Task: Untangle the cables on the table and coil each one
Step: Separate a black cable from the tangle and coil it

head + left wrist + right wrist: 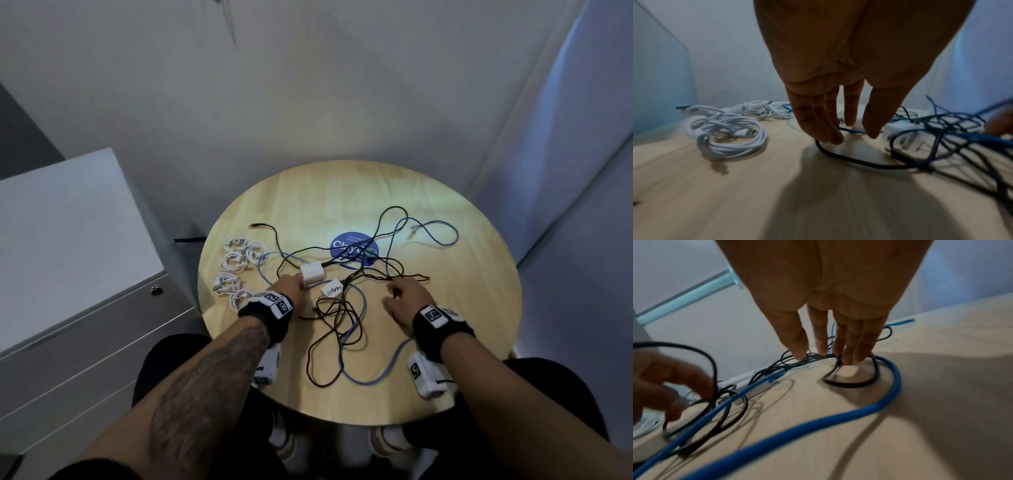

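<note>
Nearest you, the thick blue cable (359, 378) loops along the round wooden table (479, 274) edge, and the thin black cables (337, 320) knot up between your hands. Your right hand (406, 301), fingers straight and grasping nothing, presses on the black strands just ahead of it. Your left hand (289, 286), also loose (fingertips down), touches the white square adapter (311, 272), and the tangle runs on rightward toward the far rim, so it is the nearer hand for the adapter's lead.

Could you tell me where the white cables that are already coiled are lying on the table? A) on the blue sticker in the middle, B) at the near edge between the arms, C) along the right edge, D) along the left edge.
D: the coiled white cables lie in a cluster along the left edge of the round table, just left of the left hand.
</note>
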A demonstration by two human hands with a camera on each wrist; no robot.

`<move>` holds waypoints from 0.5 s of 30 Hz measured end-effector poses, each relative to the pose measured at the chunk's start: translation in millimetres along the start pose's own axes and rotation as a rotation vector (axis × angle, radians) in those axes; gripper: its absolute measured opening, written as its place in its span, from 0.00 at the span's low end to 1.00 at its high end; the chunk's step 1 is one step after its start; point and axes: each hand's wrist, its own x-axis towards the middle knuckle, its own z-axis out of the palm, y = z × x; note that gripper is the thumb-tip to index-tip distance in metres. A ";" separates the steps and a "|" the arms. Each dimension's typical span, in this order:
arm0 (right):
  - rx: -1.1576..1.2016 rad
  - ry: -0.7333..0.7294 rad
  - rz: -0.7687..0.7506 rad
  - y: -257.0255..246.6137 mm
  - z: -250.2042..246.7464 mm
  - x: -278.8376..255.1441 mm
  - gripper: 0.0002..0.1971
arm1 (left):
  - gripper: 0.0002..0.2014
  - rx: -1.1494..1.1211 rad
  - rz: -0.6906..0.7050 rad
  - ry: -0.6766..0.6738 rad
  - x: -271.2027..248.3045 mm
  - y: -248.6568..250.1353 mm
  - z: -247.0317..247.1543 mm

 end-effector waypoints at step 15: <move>0.173 0.003 -0.103 -36.2 -15.7 -4.5 0.03 | 0.04 -0.533 0.032 0.121 4.1 26.0 -10.8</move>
